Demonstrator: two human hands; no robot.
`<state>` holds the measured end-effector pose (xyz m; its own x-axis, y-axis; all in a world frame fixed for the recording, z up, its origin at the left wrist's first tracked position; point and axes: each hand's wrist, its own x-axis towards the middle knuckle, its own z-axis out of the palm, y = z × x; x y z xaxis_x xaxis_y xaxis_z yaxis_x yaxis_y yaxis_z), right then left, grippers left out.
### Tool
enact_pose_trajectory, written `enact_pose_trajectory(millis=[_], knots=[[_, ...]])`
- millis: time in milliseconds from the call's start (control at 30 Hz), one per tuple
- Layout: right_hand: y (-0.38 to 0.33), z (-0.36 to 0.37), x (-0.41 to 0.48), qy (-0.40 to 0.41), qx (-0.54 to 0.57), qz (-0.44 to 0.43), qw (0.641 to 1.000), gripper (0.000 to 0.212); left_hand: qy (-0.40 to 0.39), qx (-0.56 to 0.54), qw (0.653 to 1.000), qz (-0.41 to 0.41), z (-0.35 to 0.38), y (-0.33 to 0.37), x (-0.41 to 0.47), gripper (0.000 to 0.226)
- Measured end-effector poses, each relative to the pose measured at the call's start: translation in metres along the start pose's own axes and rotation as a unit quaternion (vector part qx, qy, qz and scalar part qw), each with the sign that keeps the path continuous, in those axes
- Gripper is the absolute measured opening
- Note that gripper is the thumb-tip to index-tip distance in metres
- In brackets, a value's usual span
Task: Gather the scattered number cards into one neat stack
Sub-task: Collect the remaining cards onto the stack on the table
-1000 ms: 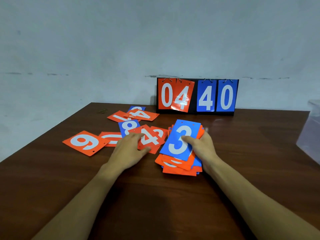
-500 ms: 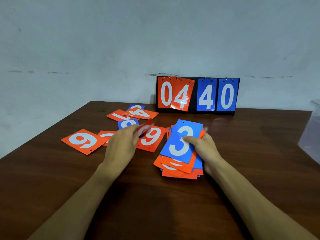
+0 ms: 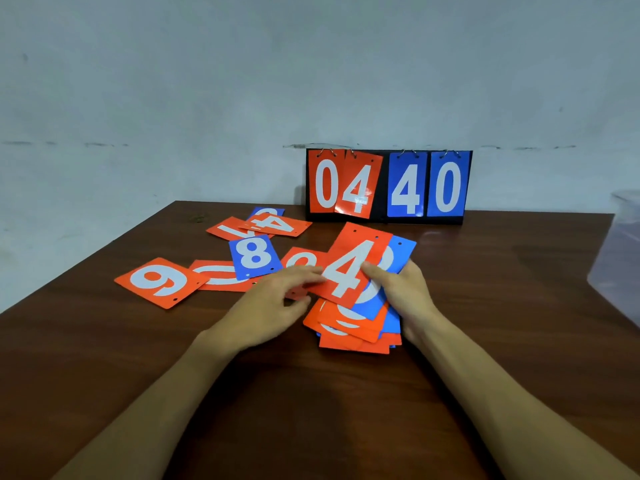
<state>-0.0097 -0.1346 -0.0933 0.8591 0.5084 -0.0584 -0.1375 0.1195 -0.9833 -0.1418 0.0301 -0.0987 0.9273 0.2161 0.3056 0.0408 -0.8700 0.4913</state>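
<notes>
Both hands are in over the dark wooden table (image 3: 311, 410), right at the stack (image 3: 353, 330). It is a loose pile of red and blue cards, fanned out and not squared, sitting centre-right in front of the person. On top lies a red 4 card (image 3: 353, 268), tilted to the right, with a blue card (image 3: 398, 254) poking out from under its right side.

The right hand (image 3: 401, 292) has the stack clamped, with its thumb pressed down on the red 4 card and its fingers curled round the right edge. The left hand (image 3: 273, 303) reaches across with its fingertips laid on that card's left edge and the thumb just below. It is blurred, so I cannot tell whether it pinches the card or only touches it.

Plenty of cards lie loose to the left. There is a blue 8 card (image 3: 254, 256) overlapping a red card (image 3: 214, 277), and a red 9 card (image 3: 157, 282) lies furthest out. Another red card (image 3: 301, 259) peeks out behind the left hand's fingers. Further back, a small cluster sits near the table's far edge, a far red 4 card (image 3: 277, 225) across a second red one (image 3: 225, 230) and a blue one (image 3: 268, 212).

The scoreboard (image 3: 388, 185) stands upright against the wall reading 04 40, and a clear plastic container (image 3: 620, 265) sits at the right edge.
</notes>
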Motion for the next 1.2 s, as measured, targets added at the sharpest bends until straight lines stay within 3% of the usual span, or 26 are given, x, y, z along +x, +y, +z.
enact_pose_trajectory(millis=[67, 167, 400, 467, 533, 633, 733, 800, 900, 967, 1067, 1200], knots=[[0.0, -0.003, 0.002, 0.014, -0.002, 0.01, 1.0, 0.038, 0.006, 0.064, 0.996, -0.064, -0.002, -0.006, 0.002, 0.058], [-0.003, -0.009, 0.004, 0.023, 0.01, 0.023, 0.999, 0.036, -0.053, 0.127, 0.982, -0.132, -0.007, -0.013, 0.005, 0.067], [-0.007, -0.014, 0.002, 0.009, 0.002, 0.035, 0.999, 0.034, -0.003, 0.232, 0.971, -0.06, -0.012, 0.003, 0.002, 0.041], [-0.008, -0.015, 0.002, 0.004, -0.01, 0.04, 0.999, 0.03, 0.07, 0.157, 0.978, -0.12, -0.018, 0.014, 0.004, 0.039], [-0.01, -0.014, 0.001, -0.001, -0.021, 0.043, 0.999, 0.018, 0.196, 0.042, 0.968, -0.153, -0.023, 0.02, 0.005, 0.038], [-0.014, -0.013, -0.003, -0.019, -0.044, 0.043, 0.998, 0.009, 0.384, -0.101, 0.904, -0.159, -0.03, 0.021, 0.005, 0.03], [-0.017, -0.012, -0.007, -0.046, -0.073, 0.058, 0.995, 0.014, 0.471, -0.241, 0.833, -0.161, -0.04, 0.013, 0.01, 0.029], [-0.019, -0.009, -0.01, -0.065, -0.094, 0.07, 0.991, 0.017, 0.411, -0.339, 0.832, -0.155, -0.042, 0.006, 0.014, 0.034], [-0.016, 0.004, -0.017, -0.098, -0.12, 0.083, 0.984, 0.014, 0.215, -0.269, 0.933, -0.109, -0.031, 0.007, 0.011, 0.038], [-0.013, 0.013, -0.02, -0.113, -0.114, 0.095, 0.982, 0.013, 0.126, -0.168, 0.975, -0.074, -0.023, 0.012, 0.009, 0.046], [-0.009, 0.019, -0.022, -0.134, -0.078, 0.107, 0.982, 0.022, 0.103, -0.053, 0.992, -0.04, -0.014, 0.016, 0.008, 0.058], [-0.005, 0.019, -0.025, -0.176, -0.093, 0.054, 0.978, 0.029, 0.143, -0.092, 0.985, -0.012, -0.008, 0.01, 0.01, 0.062]])
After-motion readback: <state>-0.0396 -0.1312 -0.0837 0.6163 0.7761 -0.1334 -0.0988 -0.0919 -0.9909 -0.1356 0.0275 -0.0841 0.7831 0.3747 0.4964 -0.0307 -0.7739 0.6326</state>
